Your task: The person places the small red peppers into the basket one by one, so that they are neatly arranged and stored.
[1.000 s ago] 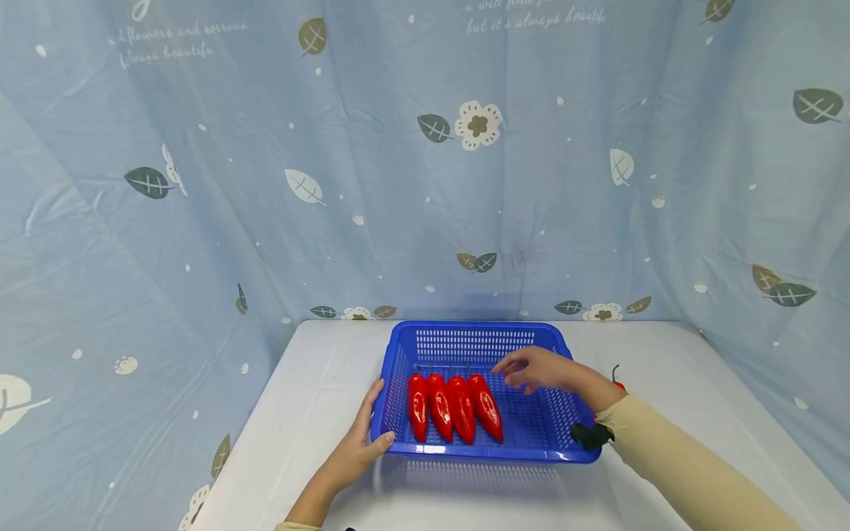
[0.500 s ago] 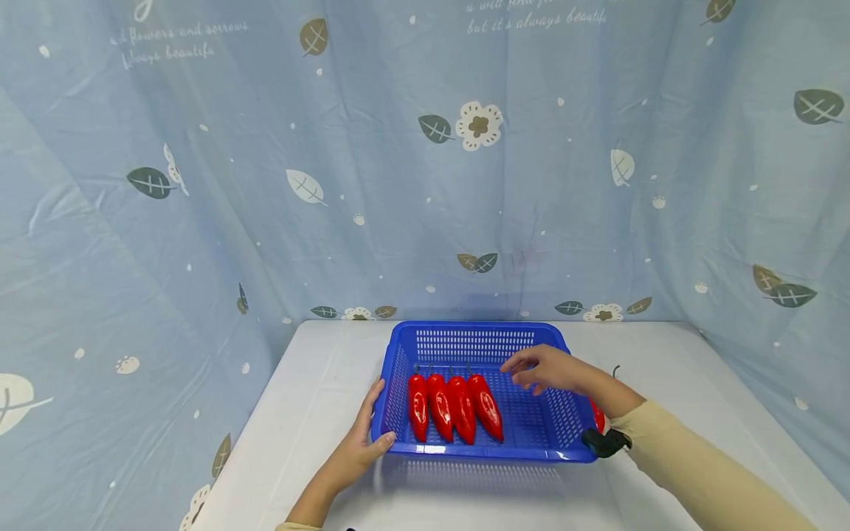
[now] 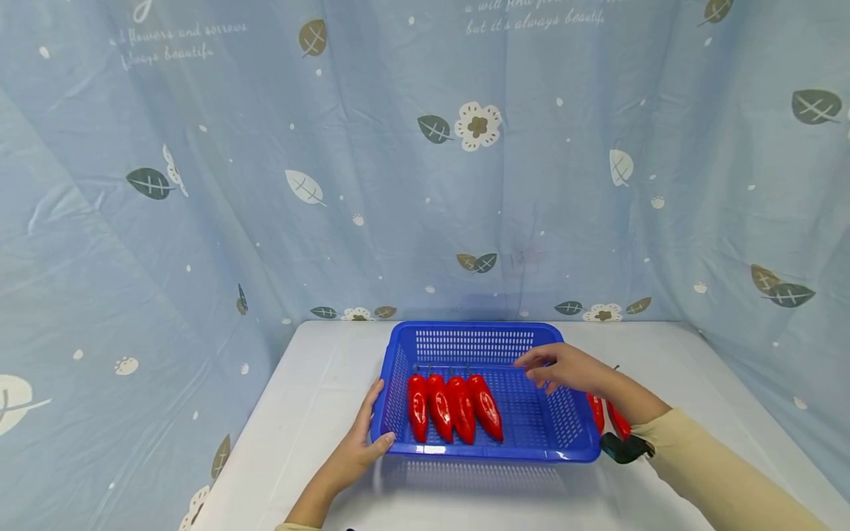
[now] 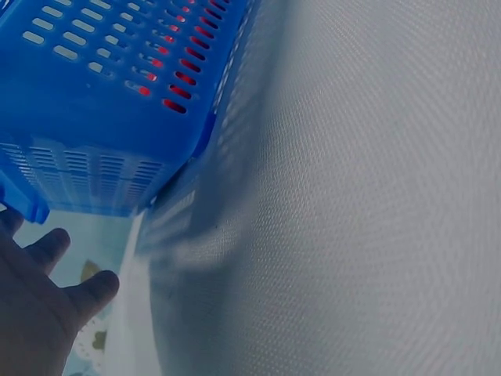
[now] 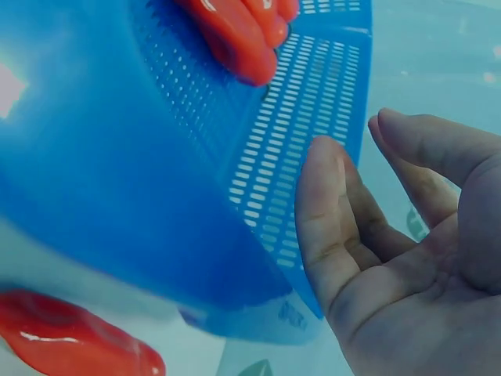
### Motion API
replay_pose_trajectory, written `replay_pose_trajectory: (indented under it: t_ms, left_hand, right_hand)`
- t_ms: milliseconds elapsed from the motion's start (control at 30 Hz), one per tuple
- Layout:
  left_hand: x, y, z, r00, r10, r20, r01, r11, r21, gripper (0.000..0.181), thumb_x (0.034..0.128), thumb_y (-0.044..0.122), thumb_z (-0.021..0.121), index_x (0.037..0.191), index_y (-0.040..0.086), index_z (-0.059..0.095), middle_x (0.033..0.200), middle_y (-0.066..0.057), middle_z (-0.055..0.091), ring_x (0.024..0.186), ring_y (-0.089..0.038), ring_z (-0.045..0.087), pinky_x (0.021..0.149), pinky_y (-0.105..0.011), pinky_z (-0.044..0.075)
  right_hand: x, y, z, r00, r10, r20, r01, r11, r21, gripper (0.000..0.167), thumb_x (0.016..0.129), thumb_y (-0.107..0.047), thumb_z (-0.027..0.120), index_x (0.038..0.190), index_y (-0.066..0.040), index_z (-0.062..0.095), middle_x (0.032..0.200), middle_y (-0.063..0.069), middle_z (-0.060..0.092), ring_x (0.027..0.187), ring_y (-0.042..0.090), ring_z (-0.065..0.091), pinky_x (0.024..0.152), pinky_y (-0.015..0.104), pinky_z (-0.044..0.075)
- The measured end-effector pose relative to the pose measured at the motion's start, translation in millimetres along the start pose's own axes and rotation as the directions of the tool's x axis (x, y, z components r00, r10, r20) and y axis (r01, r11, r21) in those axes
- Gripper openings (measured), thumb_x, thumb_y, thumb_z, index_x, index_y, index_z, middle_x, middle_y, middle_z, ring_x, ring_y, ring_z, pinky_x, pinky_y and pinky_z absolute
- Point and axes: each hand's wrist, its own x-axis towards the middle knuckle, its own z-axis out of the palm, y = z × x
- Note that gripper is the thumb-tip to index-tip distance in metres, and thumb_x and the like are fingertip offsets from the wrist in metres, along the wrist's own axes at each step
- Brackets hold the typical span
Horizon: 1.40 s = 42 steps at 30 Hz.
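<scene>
A blue plastic basket (image 3: 491, 453) stands on the white table with several glossy red peppers (image 3: 460, 408) side by side in its left half, their dark stems toward the back. My left hand (image 3: 355, 450) rests at its left side, thumb on the near-left corner of the rim. In the left wrist view, that hand's fingers (image 4: 92, 296) are spread, mostly apart from the basket wall. My right hand (image 3: 567, 366) hovers above the basket's right side, holding nothing, fingers loosely bent. Right of the basket lie two more red peppers (image 3: 620, 420), partly hidden by the right forearm.
The white-covered table (image 3: 312, 398) reaches back to a pale blue leaf-and-flower curtain (image 3: 398, 221). A dark device (image 3: 624, 448) is strapped under the right wrist, close to the basket's near-right corner.
My right hand has drawn back to the right over the basket, uncovering more of the two peppers outside it. The left hand, the basket and the peppers inside have stayed put.
</scene>
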Motion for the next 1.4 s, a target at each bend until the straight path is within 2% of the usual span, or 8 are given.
replay_pose_trajectory:
  t_ms: [333,567,967,1267,1400]
  left_hand:
    - [0.1,-1.6,0.5,1.000,-0.003,-0.001,0.003,1.000,-0.003,0.090,0.0948,0.026,0.063,0.165,0.027,0.006,0.171,-0.012,-0.001,0.153,-0.047,0.006,0.115,-0.071,0.019]
    - [0.2,-1.5,0.1,1.000,-0.005,-0.004,0.005,1.000,0.000,0.090,0.0949,0.026,0.063,0.165,0.027,0.006,0.171,-0.012,-0.001,0.153,-0.047,0.008,0.115,-0.071,0.019]
    - [1.9,-4.3,1.0,1.000,0.015,0.000,-0.015,1.000,-0.011,0.090,0.0948,0.025,0.063,0.165,0.028,0.006,0.171,-0.011,-0.001,0.153,-0.048,0.008,0.115,-0.071,0.019]
    - [1.7,-4.8,0.5,1.000,0.018,0.004,-0.017,1.000,-0.016,0.090,0.0949,0.024,0.063,0.165,0.025,0.006,0.171,-0.013,-0.001,0.153,-0.047,0.006,0.115,-0.071,0.018]
    - [2.3,-4.6,0.4,1.000,0.027,0.007,-0.026,0.999,-0.023,0.090,0.0950,0.024,0.063,0.165,0.025,0.006,0.171,-0.012,-0.002,0.153,-0.047,0.006,0.115,-0.071,0.017]
  right_hand:
    - [-11.3,9,-11,0.997,0.029,-0.068,-0.026,0.999,0.035,0.037,0.098,-0.017,0.067,0.132,-0.002,0.065,0.118,0.014,0.068,0.099,0.033,0.066,0.081,0.046,0.062]
    - [-20.8,12,-17,0.994,0.057,-0.090,-0.053,0.997,0.048,0.038,0.098,-0.019,0.068,0.133,-0.004,0.065,0.126,0.025,0.064,0.102,0.037,0.067,0.081,0.047,0.062]
    - [-39.5,25,-30,0.987,0.076,-0.143,-0.073,0.997,0.029,0.044,0.098,-0.023,0.067,0.136,-0.002,0.062,0.127,0.022,0.064,0.100,0.026,0.068,0.080,0.045,0.062]
    - [-49.6,42,-36,0.982,0.094,-0.163,-0.086,0.995,0.053,0.045,0.099,-0.025,0.066,0.136,0.000,0.061,0.128,0.023,0.065,0.110,0.034,0.065,0.081,0.047,0.061]
    - [-53.7,45,-38,0.977,0.111,-0.182,-0.102,0.993,0.055,0.045,0.099,-0.025,0.066,0.136,-0.001,0.061,0.126,0.022,0.065,0.108,0.033,0.065,0.080,0.045,0.061]
